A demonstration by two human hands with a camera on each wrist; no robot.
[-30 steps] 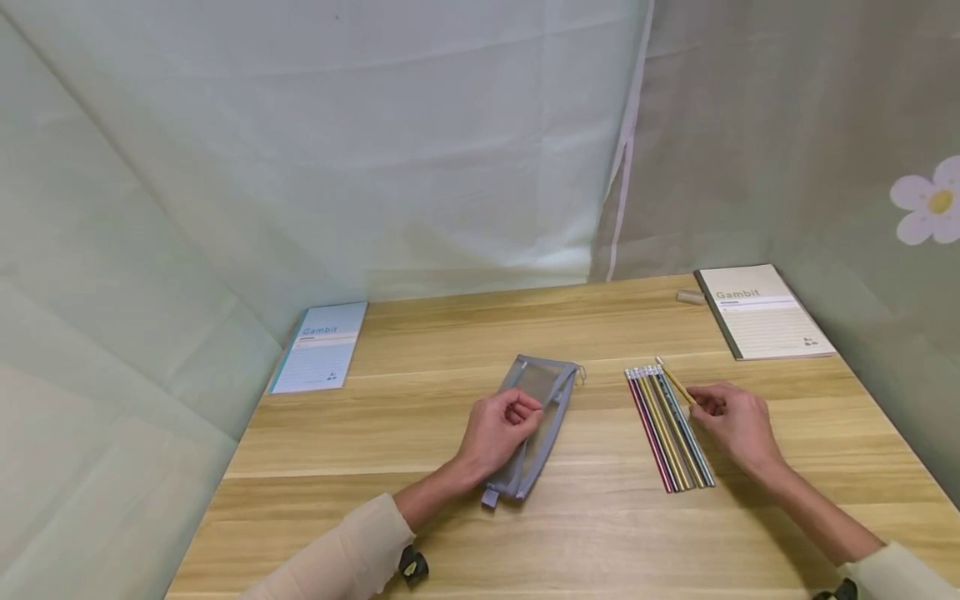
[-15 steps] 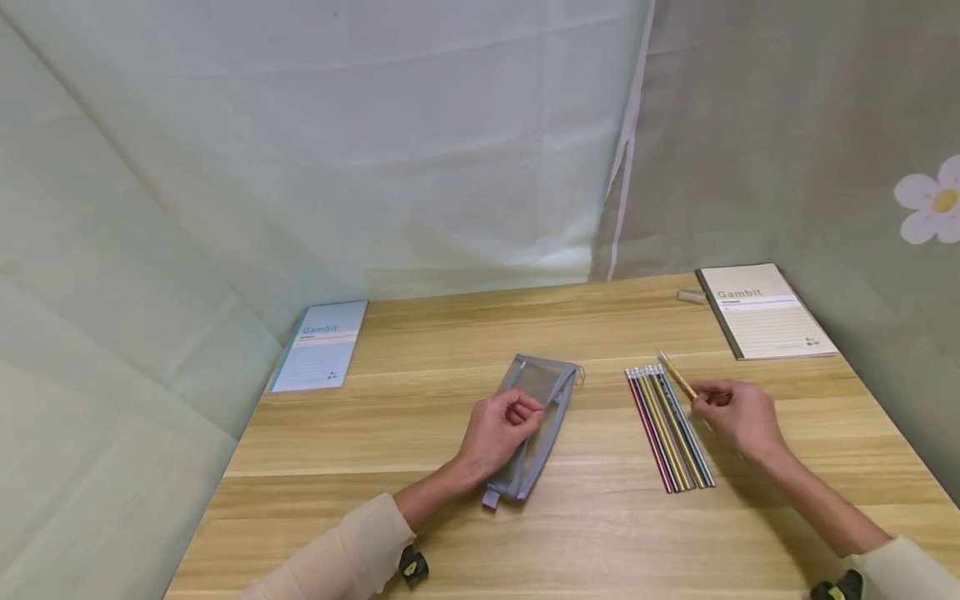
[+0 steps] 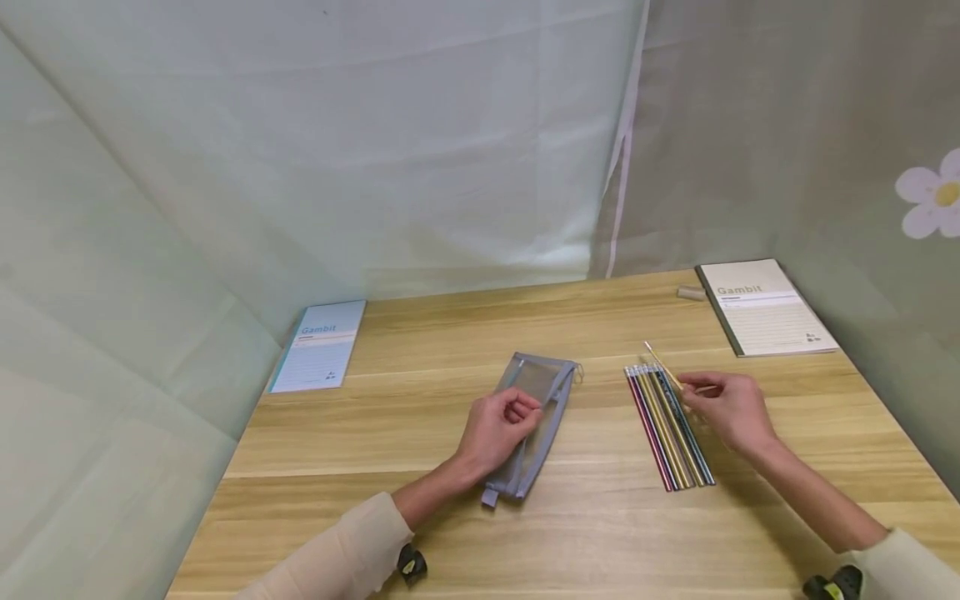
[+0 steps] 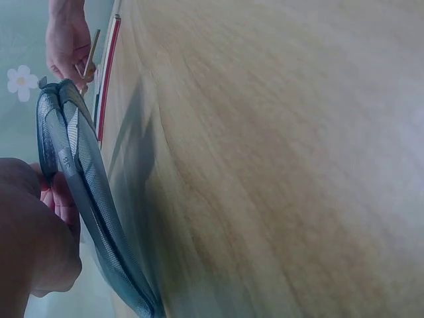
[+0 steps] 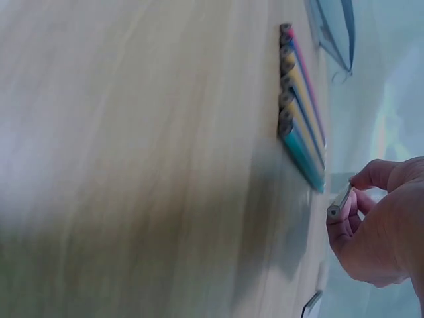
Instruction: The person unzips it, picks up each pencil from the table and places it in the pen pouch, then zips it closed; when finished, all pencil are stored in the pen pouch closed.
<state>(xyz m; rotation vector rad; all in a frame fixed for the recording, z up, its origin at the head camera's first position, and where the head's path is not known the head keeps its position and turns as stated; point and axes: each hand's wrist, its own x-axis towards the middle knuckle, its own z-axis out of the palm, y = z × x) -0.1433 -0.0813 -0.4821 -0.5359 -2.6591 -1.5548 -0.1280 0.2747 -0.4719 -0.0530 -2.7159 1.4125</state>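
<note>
A grey mesh pencil case (image 3: 542,380) slants across the middle of the wooden table, a zip tab at its near end. My left hand (image 3: 498,429) pinches it near the zip; in the left wrist view the case (image 4: 99,199) stands tilted off the tabletop, my fingers at its edge. A gold pencil (image 3: 663,366), pinched between thumb and fingers of my right hand (image 3: 729,408), angles up left over the top of a row of several pencils (image 3: 667,433). That row lies side by side, red, dark, gold and blue-green. The right wrist view shows the held pencil's unsharpened end (image 5: 335,210).
A blue notebook (image 3: 317,346) lies at the back left. The cream notebook (image 3: 768,308) with a dark spine is at the back right, beside a small grey-brown block (image 3: 691,293). Fabric curtains (image 3: 480,150) enclose the table's back and sides.
My right hand has moved slightly left and away from me, and the gold pencil has swung over the row's top end. The left hand and pencil case stay in place.
</note>
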